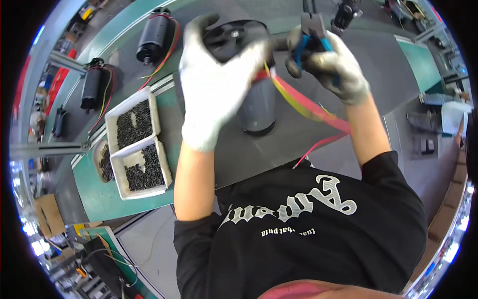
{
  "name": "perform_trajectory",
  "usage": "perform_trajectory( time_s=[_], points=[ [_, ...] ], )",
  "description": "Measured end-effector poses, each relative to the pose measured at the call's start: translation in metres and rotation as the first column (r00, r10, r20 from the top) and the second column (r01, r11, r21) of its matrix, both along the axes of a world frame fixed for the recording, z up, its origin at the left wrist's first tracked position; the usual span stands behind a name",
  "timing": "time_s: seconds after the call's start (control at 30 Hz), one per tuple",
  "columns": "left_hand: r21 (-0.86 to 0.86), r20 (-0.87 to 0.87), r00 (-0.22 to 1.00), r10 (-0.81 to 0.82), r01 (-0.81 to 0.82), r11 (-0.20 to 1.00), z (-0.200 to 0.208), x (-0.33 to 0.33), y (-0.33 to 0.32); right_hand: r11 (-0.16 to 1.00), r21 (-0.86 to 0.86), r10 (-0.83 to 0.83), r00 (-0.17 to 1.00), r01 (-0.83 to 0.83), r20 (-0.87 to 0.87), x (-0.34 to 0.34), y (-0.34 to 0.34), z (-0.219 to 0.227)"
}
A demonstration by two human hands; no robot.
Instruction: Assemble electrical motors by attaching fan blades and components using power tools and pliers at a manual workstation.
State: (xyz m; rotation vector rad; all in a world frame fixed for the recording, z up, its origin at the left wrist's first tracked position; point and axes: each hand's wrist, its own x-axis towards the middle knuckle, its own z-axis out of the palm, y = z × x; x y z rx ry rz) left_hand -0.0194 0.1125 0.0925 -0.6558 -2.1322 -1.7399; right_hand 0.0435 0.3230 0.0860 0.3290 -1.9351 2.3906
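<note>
A black cylindrical motor [259,107] stands upright on the dark work mat in front of me, its round top partly behind my gloved left hand [211,87]. That hand is smeared by motion; thumb and fingers spread apart around the motor's near side and top rim. My gloved right hand [343,70] is closed on pliers [313,25] with blue handles, jaws pointing away from me, to the right of the motor. Red and yellow wires [311,107] run from the motor's side toward the right and droop near the mat's front edge.
White trays of small black parts [144,172] sit at the left, beside a smaller tub [104,162]. Beyond them lie several black motors with coloured wires, one motor [153,40] at the far left. Another dark device [344,15] stands at the back. Someone's arm [455,119] shows far right.
</note>
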Motion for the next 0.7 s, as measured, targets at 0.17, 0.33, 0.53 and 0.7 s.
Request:
perform_trajectory(
  time_s=[0.17,0.33,0.53,0.7],
  points=[
    [0.025,-0.357,0.874,-0.330,0.362,0.932,-0.012,0.026,-0.020,0.697,0.709,-0.028,0.991,0.112,-0.129,0.022,0.009,0.054],
    [0.023,-0.431,0.803,-0.411,0.465,0.885,-0.016,0.026,-0.009,0.197,0.955,0.310,0.910,0.221,-0.274,0.030,0.002,0.142],
    [-0.023,-0.601,0.712,-0.364,0.440,0.898,-0.021,0.026,-0.006,0.043,0.980,0.419,0.888,0.192,-0.192,0.028,-0.009,0.148],
    [0.059,-0.578,0.723,-0.378,0.499,0.865,-0.021,0.025,-0.004,-0.091,0.989,0.336,0.939,0.116,-0.079,0.024,-0.023,0.163]
  ],
)
